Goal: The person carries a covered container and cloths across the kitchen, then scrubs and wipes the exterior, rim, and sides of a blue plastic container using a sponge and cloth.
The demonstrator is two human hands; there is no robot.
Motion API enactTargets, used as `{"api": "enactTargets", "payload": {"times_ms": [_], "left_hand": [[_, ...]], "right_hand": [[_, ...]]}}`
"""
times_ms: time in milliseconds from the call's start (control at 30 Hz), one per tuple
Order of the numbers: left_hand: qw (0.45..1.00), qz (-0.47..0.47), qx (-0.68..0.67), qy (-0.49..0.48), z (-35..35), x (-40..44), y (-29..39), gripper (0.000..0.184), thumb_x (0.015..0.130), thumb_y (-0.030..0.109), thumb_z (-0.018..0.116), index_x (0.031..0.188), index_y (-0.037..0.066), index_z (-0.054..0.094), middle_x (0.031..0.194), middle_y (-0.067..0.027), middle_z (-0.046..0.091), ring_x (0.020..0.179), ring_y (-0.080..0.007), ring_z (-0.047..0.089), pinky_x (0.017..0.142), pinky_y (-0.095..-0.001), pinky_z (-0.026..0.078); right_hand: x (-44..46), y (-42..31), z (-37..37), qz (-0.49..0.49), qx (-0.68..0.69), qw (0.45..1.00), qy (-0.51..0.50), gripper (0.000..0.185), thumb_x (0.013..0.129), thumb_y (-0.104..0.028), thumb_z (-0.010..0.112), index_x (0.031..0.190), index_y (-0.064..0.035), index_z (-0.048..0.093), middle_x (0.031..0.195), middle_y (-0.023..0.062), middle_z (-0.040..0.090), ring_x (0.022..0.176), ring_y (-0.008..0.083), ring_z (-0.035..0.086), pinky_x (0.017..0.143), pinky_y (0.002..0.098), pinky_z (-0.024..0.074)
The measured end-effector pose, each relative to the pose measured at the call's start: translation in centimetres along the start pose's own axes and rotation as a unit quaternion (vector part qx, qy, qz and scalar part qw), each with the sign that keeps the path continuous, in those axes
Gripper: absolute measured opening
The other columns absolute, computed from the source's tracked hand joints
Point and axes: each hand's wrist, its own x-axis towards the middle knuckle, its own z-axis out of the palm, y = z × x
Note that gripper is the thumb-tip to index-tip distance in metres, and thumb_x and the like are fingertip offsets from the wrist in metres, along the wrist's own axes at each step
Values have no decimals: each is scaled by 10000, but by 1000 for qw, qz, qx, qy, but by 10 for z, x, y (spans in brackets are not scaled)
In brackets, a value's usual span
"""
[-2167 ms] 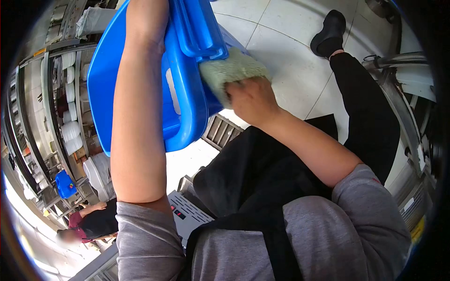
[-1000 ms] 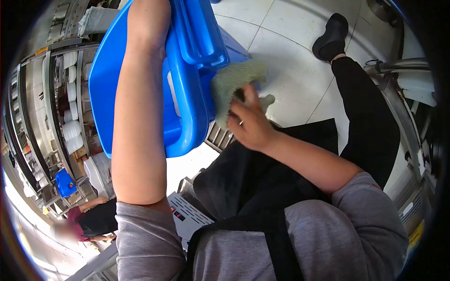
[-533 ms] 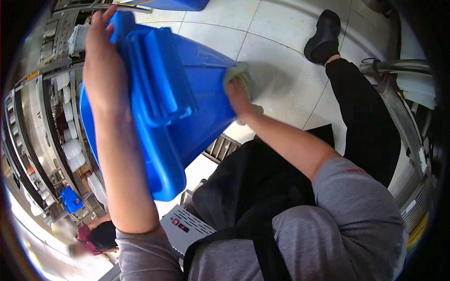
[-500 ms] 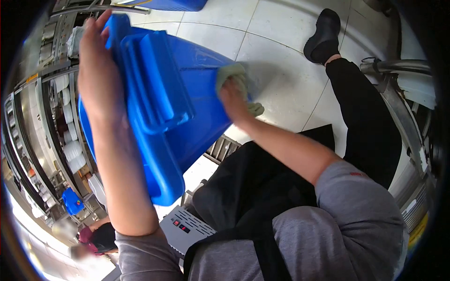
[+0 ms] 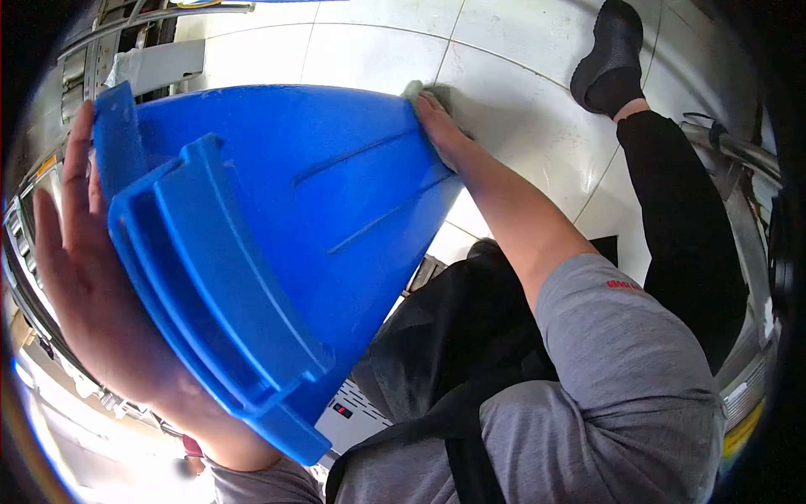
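A large blue plastic bin is tilted on its side in front of me, its rim and moulded handle toward the left and its narrower base toward the right. My left hand lies against the rim, fingers stretched out and spread, and the palm is partly hidden behind the bin. At the base end, my right hand presses a pale green cloth to the bin. Most of the cloth is hidden under the fingers and behind the base.
White floor tiles show beyond the bin. My outstretched leg with a black shoe is at upper right, beside a metal rail. A grey vented box with a small display stands below the bin. Metal shelving edges the left side.
The bin has come closer and turned, showing more of its side. My left hand has moved left and down along the rim, fingers spreading. My right hand and cloth have shifted slightly up.
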Motion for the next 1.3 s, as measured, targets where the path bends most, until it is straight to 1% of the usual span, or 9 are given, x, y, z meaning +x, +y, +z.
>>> {"api": "enactTargets", "payload": {"times_ms": [300, 500, 567, 633, 733, 800, 900, 1033, 1300], "left_hand": [[998, 12, 40, 41, 8, 2, 0, 577, 996, 378, 213, 1465, 41, 223, 1465, -148, 337, 1341, -276, 343, 1143, -441, 224], [994, 27, 95, 39, -13, 7, -5, 581, 989, 392, 184, 1448, 46, 267, 1423, -155, 390, 1294, -239, 421, 1103, -395, 328], [866, -143, -420, -229, -50, 19, -5, 568, 992, 381, 214, 1446, 44, 274, 1420, -151, 396, 1291, -236, 422, 1107, -393, 315], [830, -145, -471, -259, -41, 15, -8, 563, 996, 380, 225, 1438, 38, 293, 1414, -148, 408, 1291, -243, 421, 1097, -395, 328], [991, -6, -77, -111, -19, 8, -5, 562, 996, 386, 234, 1431, 38, 311, 1407, -145, 416, 1279, -249, 436, 1080, -397, 353], [976, 89, 201, 9, -8, 5, -4, 562, 996, 390, 239, 1426, 38, 323, 1403, -142, 421, 1270, -253, 446, 1068, -398, 370], [997, 23, 68, 20, -2, 2, -2, 562, 995, 394, 241, 1428, 44, 322, 1396, -140, 428, 1258, -248, 461, 1056, -400, 388], [999, 10, 51, 10, 2, 2, -1, 565, 997, 360, 183, 1478, 62, 183, 1480, -128, 311, 1344, -230, 344, 1134, -406, 257], [998, 20, 47, -24, -4, 4, -1, 586, 994, 377, 231, 1473, 43, 185, 1463, -149, 331, 1325, -277, 364, 1112, -437, 281]], "right_hand": [[-110, 47, -25, 88, -89, 992, -17, 610, 998, -433, 212, 1471, -49, 190, 1524, 195, 176, 1418, 329, 133, 1156, 364, 133], [-166, 9, 15, 160, 296, 938, 88, 642, 991, -430, 307, 1496, -111, 73, 1523, 126, 170, 1363, 253, 250, 1128, 398, 213], [-179, 2, 24, 177, 471, 864, 8, 672, 983, -441, 320, 1495, -113, 33, 1523, 127, 151, 1364, 272, 241, 1130, 415, 212], [-199, -30, 36, 258, 295, 918, 64, 692, 966, -511, 191, 1492, -143, -67, 1548, 158, -42, 1419, 372, 4, 1148, 501, 120], [-223, -61, 33, 179, -135, 972, -71, 683, 983, -445, 269, 1494, -99, -24, 1553, 149, 22, 1426, 310, 60, 1157, 373, 70], [-209, -43, 34, 162, -53, 985, 5, 692, 978, -460, 286, 1496, -95, 6, 1553, 146, 44, 1423, 300, 86, 1151, 369, 92], [-163, 6, 26, 173, 216, 958, 73, 721, 956, -522, 354, 1493, -96, 132, 1539, 143, 171, 1384, 267, 225, 1106, 366, 226], [-89, 65, -5, 198, -13, 980, -28, 686, 941, -497, 257, 1470, -67, 176, 1483, 249, 243, 1378, 384, 222, 1129, 423, 190], [-67, -9, -13, 187, 158, 968, -60, 606, 995, -425, 219, 1404, 14, 307, 1435, 191, 352, 1315, 285, 351, 1084, 393, 287]]}}
